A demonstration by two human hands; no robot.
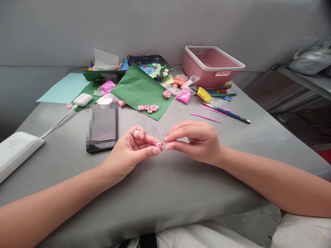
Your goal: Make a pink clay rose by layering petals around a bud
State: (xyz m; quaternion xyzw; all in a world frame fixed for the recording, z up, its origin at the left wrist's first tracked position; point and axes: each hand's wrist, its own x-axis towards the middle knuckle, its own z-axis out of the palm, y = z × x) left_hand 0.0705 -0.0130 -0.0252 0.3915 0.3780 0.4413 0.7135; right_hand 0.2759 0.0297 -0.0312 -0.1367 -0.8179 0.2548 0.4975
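Observation:
Between the thumb and index finger of my left hand (pixel 131 146) is a small pink and white clay flower bud (pixel 159 145). The curled fingers of the same hand also keep hold of a pale pink clay ball (pixel 136 134). My right hand (pixel 196 139) is just to the right of the bud, its thumb and fingertips brought together in a pinch. Whether anything lies in that pinch is too small to make out. Beyond the hands, several finished pink clay roses (pixel 150 109) rest on a green sheet (pixel 139 89), with one rose (pixel 167 93) apart near its right corner.
A phone (pixel 102 127) lies left of my hands, near a white power strip (pixel 19 151) with a plugged-in charger (pixel 83 100). Bags of coloured clay (pixel 183 96), pink tools (pixel 205 117), a blue cutter (pixel 231 114) and a pink basket (pixel 212 65) are farther back.

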